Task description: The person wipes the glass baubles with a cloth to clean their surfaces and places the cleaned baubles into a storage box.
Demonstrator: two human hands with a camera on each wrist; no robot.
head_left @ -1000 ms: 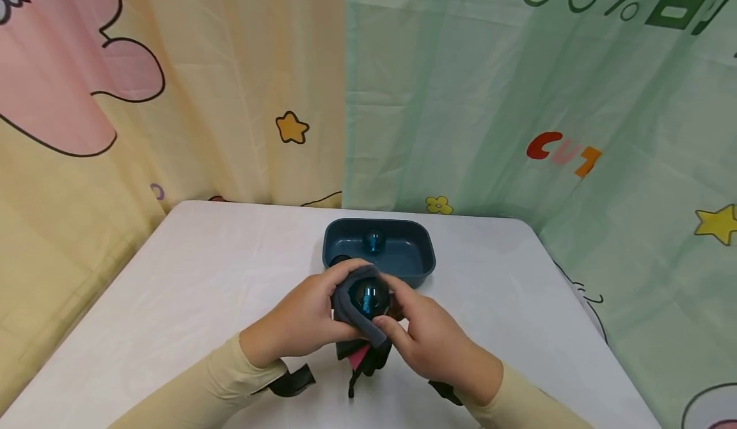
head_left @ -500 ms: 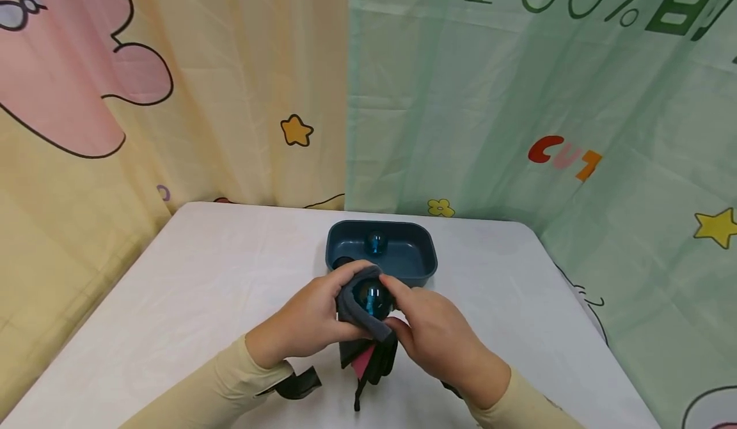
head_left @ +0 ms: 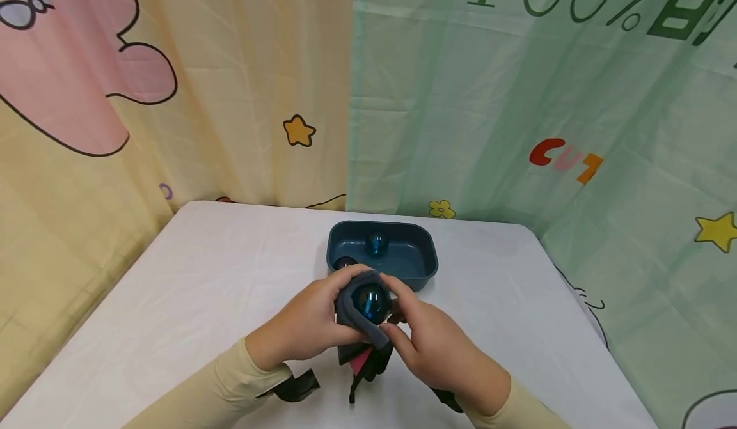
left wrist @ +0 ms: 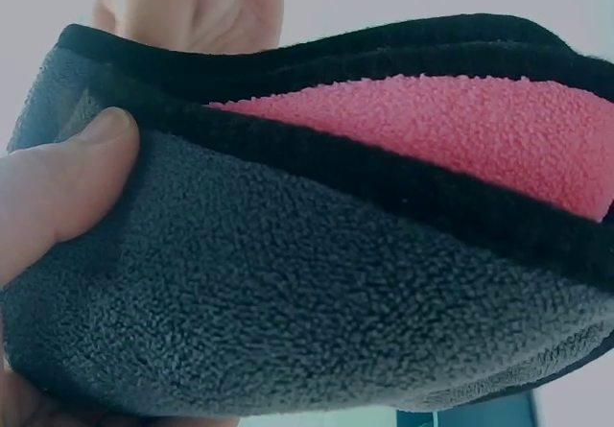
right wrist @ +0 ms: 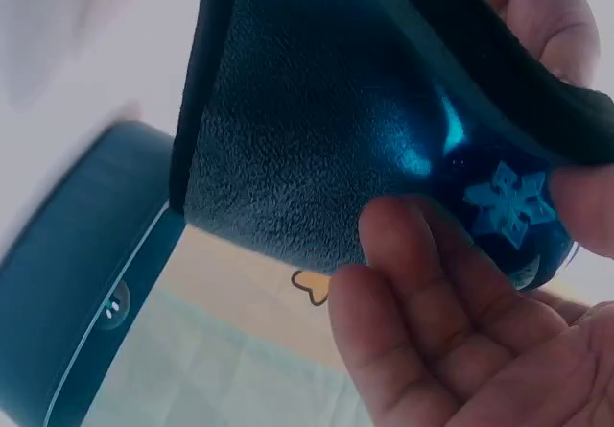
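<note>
A shiny dark-blue ball ornament (head_left: 371, 302) sits in the fold of a grey cloth (head_left: 347, 307) above the table. My left hand (head_left: 308, 320) grips the cloth from the left, wrapping it part way round the ball. In the left wrist view, the thumb presses the fleecy grey cloth (left wrist: 288, 273), which has black edging and a pink side. From the right, my right hand (head_left: 434, 336) holds the ball between thumb and fingers. A pale snowflake shows on the ornament (right wrist: 511, 204) in the right wrist view, partly covered by cloth and fingers.
Just beyond the hands stands a dark-blue rectangular bin (head_left: 423, 277) on the white table (head_left: 230, 275). Inside it lie a clear-blue ball (head_left: 377, 243) and a darker round thing (head_left: 345, 262), partly hidden. Printed curtains (head_left: 259, 84) hang behind the table.
The hands keep hold of the cloth and ball in nearly the same spot. The right thumb and fingers shift slightly around the ball, and the hanging cloth end sways a little.
</note>
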